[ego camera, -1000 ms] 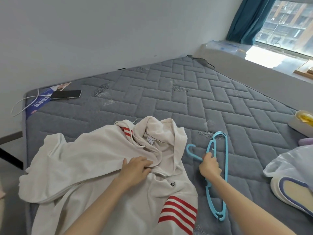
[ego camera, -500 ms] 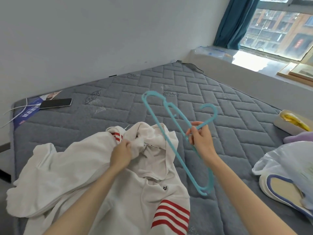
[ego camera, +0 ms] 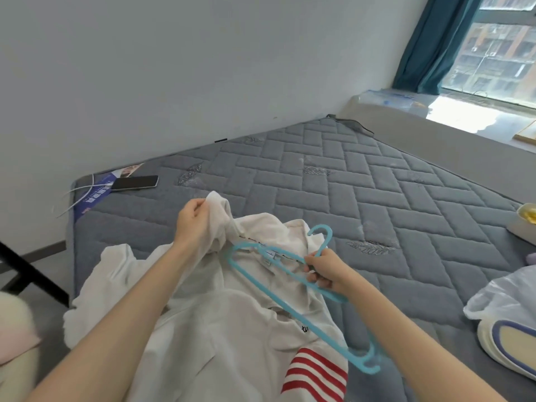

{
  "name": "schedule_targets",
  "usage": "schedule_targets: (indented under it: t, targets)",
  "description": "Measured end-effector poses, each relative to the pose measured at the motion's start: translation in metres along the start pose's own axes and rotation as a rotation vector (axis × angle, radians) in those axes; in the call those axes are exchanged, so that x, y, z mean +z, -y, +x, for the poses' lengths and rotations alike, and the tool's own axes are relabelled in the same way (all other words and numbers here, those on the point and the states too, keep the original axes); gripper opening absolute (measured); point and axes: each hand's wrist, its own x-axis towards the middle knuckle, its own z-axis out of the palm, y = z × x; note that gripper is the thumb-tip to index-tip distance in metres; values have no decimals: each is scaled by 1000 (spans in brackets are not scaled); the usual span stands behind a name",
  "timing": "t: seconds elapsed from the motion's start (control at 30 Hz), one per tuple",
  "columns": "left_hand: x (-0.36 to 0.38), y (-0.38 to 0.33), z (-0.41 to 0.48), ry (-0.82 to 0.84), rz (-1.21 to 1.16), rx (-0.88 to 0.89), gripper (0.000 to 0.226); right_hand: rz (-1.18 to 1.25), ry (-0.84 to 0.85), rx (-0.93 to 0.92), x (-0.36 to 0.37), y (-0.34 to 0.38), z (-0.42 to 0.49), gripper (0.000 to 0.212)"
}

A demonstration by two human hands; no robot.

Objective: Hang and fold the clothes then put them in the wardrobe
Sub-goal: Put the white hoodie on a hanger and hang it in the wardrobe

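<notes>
- The white fabric hooded sweatshirt with red stripes [ego camera: 232, 329] is spread at the near edge of the grey quilted bed [ego camera: 377, 198], towards its left corner, with the neck opening turned upward.
- A fold of its hood is pinched and lifted by the left grip [ego camera: 194, 224], apparently so that the neck is held open.
- The light blue plastic hanger [ego camera: 368, 368] is clamped just below its hook by the right grip [ego camera: 327, 271]. One shoulder end is aimed at the collar, presumably for threading inside.
- Hanging is judged barely begun; no wardrobe is seen.
- A black phone [ego camera: 135, 182] lies by the bed's wall-side corner.
</notes>
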Motion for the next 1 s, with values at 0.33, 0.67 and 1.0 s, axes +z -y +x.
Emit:
schedule_targets:
  t: [0.33, 0.67, 1.0]
  targets:
    - [-30, -2, -22, 325, 12, 102, 17, 547, 241, 323, 83, 39, 64, 33]
    - [-32, 35, -25, 402, 278, 153, 16, 295, -235, -240, 93, 36, 118, 21]
    - [-9, 89, -58, 455, 906, 507, 38, 305, -131, -35, 86, 20, 137, 24]
